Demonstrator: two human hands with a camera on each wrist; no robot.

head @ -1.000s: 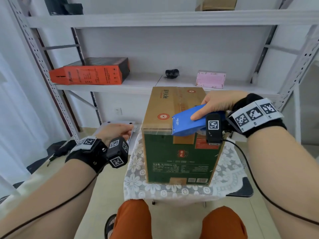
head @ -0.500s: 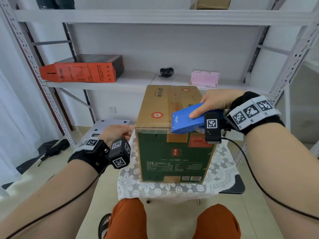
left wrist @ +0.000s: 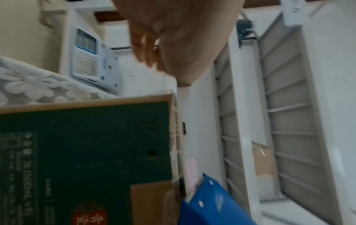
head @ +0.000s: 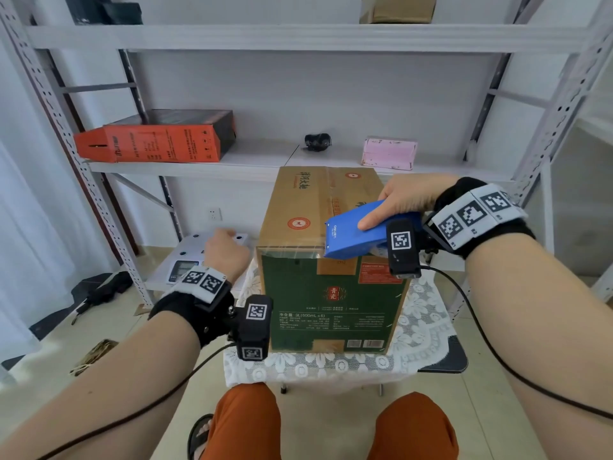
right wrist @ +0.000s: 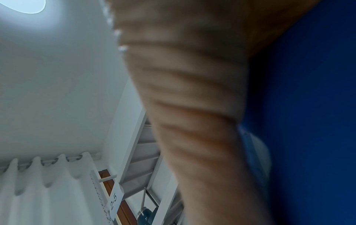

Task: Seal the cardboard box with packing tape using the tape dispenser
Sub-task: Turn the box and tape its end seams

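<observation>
Since a second ago the left hand (head: 229,252) has risen beside the cardboard box's (head: 326,260) left side, fingers loosely curled, holding nothing. Right hand (head: 403,202) grips the blue tape dispenser (head: 356,232), its nose at the box's near top edge. Box sits on a lace cloth (head: 421,330) over a small table; metal shelving (head: 252,157) stands behind. Box reads "3L(500mL×6)"; the dispenser's small logo is unclear.
</observation>
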